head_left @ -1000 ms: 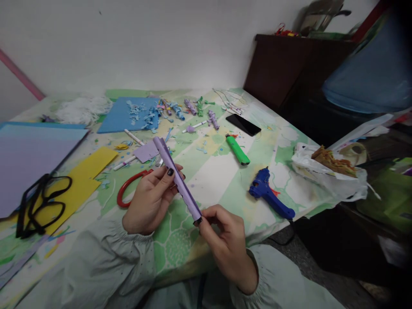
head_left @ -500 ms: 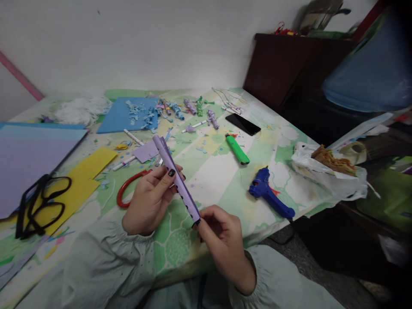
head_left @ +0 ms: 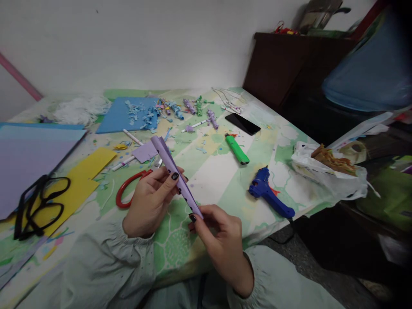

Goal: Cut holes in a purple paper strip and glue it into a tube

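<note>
A folded strip of purple paper (head_left: 165,156) with a row of dark notches or holes slants between my hands above the table. My left hand (head_left: 151,195) pinches it near the middle, thumb on top. At its lower end my right hand (head_left: 219,236) grips it between thumb and fingers. Beside my left hand lie red-handled scissors (head_left: 121,194), their blades mostly hidden. Just past the strip's upper end are a small purple paper piece (head_left: 144,152) and white sticks (head_left: 124,163).
Black glasses (head_left: 41,210) rest on yellow paper (head_left: 93,165) at left. A blue glue gun (head_left: 270,195), green cutter (head_left: 237,149) and phone (head_left: 243,123) lie right. Blue foam sheet (head_left: 112,118), purple curled pieces (head_left: 212,119) and paper scraps are behind. Wrapped food (head_left: 333,161) sits far right.
The purple strip has turned slightly in my hands, its upper end showing wider. My right thumb has shifted up onto the strip's lower end. The table things stay put.
</note>
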{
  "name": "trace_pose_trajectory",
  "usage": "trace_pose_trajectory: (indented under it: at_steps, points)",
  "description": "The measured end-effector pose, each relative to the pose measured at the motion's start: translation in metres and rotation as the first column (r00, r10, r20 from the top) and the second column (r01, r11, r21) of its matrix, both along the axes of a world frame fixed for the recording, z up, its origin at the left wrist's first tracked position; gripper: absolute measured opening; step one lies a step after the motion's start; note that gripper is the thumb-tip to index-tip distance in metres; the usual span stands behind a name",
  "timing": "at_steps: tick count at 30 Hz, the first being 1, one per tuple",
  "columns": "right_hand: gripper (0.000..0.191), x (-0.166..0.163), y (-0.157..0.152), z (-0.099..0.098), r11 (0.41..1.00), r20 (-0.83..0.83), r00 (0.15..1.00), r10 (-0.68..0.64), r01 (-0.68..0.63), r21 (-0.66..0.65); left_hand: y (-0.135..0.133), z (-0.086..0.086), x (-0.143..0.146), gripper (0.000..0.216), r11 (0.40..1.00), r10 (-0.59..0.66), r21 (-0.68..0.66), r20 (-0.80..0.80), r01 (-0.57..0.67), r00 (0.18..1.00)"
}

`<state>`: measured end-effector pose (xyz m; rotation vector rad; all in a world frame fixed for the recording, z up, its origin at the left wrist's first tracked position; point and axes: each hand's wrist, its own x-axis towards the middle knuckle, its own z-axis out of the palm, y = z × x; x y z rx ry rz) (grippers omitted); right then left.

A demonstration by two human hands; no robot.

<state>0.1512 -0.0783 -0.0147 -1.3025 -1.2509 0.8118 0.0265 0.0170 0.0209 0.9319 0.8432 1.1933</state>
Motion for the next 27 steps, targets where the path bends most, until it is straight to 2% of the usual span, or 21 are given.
trace_pose_trajectory:
  at_steps: [4, 7, 11, 13, 19, 24, 27]
  points:
    - [0.018, 0.002, -0.002, 0.001, 0.988, 0.207, 0.977, -0.052, 0.020, 0.150, -0.001, 0.001, 0.001, 0.026, 1.000, -0.008, -0.001, -0.005, 0.008, 1.000]
    - [0.025, 0.002, -0.002, 0.001, 0.978, 0.234, 0.970, -0.066, 0.016, 0.210, 0.000, -0.001, 0.000, 0.025, 0.999, -0.037, 0.010, -0.008, 0.037, 0.999]
    - [0.025, 0.003, -0.001, 0.002, 0.959, 0.275, 0.958, -0.074, -0.007, 0.282, 0.001, -0.004, -0.002, 0.021, 0.997, -0.069, 0.034, -0.042, 0.071, 0.997]
    - [0.025, 0.004, 0.000, 0.003, 0.957, 0.275, 0.959, -0.071, -0.012, 0.291, 0.001, -0.005, -0.003, 0.019, 0.996, -0.080, 0.041, -0.066, 0.083, 0.995]
    - [0.029, 0.002, 0.005, 0.008, 0.980, 0.208, 0.978, -0.016, -0.026, 0.199, -0.002, -0.006, -0.005, 0.019, 0.986, -0.148, 0.052, -0.143, 0.157, 0.979]
    - [0.031, 0.003, 0.005, 0.007, 0.950, 0.333, 0.941, -0.058, -0.051, 0.308, -0.002, -0.009, -0.007, 0.020, 0.980, -0.184, 0.043, -0.192, 0.196, 0.964]
    - [0.026, 0.011, 0.007, 0.012, 0.934, 0.366, 0.930, -0.026, -0.108, 0.341, -0.002, -0.009, -0.008, 0.019, 0.972, -0.214, 0.050, -0.204, 0.229, 0.955]
